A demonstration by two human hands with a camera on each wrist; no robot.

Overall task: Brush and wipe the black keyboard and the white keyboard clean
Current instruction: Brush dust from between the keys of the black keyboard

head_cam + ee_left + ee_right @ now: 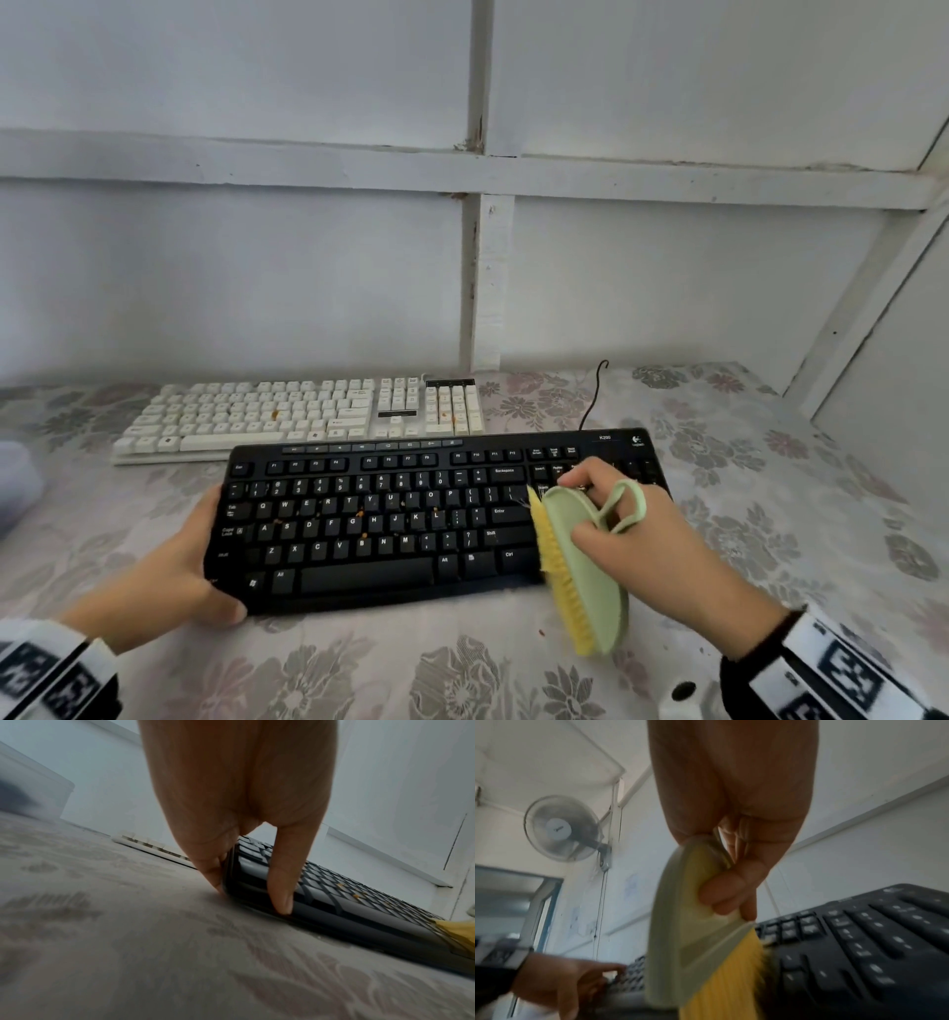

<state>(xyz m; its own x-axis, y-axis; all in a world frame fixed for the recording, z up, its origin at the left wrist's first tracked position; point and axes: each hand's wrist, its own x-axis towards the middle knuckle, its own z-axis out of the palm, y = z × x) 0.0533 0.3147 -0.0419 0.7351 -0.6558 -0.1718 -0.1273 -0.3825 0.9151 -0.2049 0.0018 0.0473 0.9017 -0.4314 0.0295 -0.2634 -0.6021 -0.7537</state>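
Landmark: the black keyboard (436,519), lying on the flowered tablecloth (462,668) with its long axis running left to right across the person's front.

At its near right corner, the right hand (662,545) curls its fingers round the pale green back of a brush (583,570), a loop strap over the fingers. The brush stands on edge, its yellow bristles (557,570) facing left and touching the keys beside the Enter and Shift column, its length running near to far across the keyboard's width.

At the left end, the left hand (179,570) grips the edge, thumb on top and fingers against the side, holding the board steady.

Orange crumbs (359,511) sit among the letter keys, left of the bristles and between the two hands. So I judge the coming stroke should run leftward along the long axis, the right hand doing the sweeping.

Just behind the black keyboard, offset left and nearly touching its far edge, lies the white keyboard (287,416), also carrying orange specks and not yet brushed. A dark cable (593,395) rises behind the right end.

A blurred translucent container (30,795) stands well left; its contents cannot be made out.
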